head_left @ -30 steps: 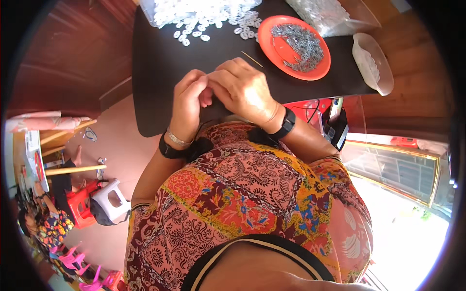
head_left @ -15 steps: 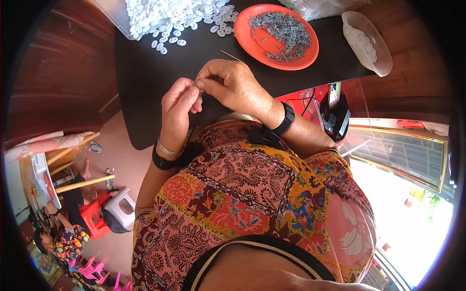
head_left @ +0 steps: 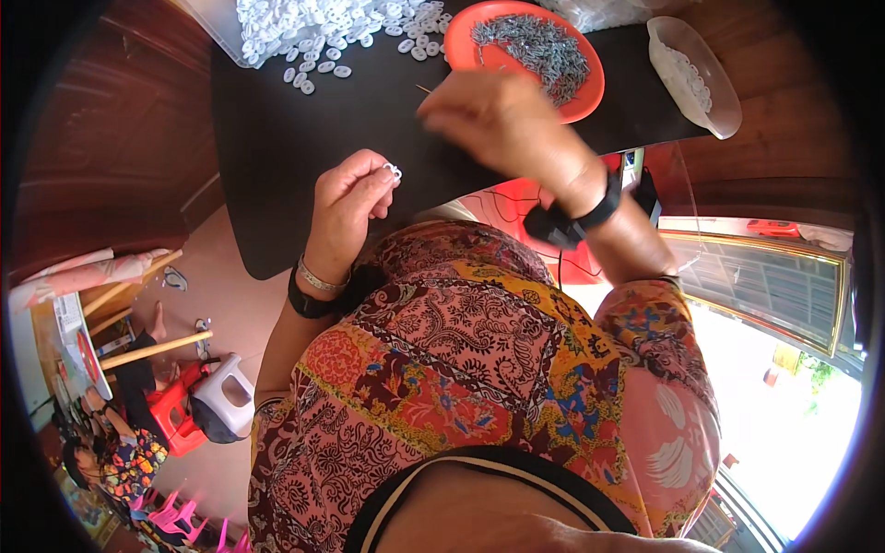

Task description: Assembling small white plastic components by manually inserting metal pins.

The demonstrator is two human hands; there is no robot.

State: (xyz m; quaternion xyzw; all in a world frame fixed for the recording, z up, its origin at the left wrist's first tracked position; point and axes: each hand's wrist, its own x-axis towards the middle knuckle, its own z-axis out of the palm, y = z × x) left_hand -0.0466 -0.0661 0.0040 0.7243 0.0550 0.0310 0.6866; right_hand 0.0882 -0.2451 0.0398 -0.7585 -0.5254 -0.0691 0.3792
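My left hand [head_left: 346, 201] is closed above the table's front edge, pinching a small white oval plastic piece [head_left: 394, 171] with holes between thumb and fingertips. My right hand [head_left: 502, 118] is smeared by motion, so its fingers do not show clearly. It hovers at the near left rim of an orange-red plate [head_left: 593, 103], partly covering it. A pile of small grey metal pieces [head_left: 539, 55] lies on that plate. Beside the right fingertips shows the tip of a thin stick [head_left: 422, 89] on the dark table [head_left: 304, 157].
Many white oval pieces [head_left: 323, 28] spill from a clear container [head_left: 217, 32] at the far left. A translucent scoop-shaped tray [head_left: 664, 41] with white pieces stands at the right, near a clear plastic bag [head_left: 608, 13]. Another person [head_left: 134, 456] sits at the lower left, near stools [head_left: 226, 396].
My right hand has left the left hand and swung up and right to the plate. The white piece now shows in my left fingertips. The left hand has barely moved.
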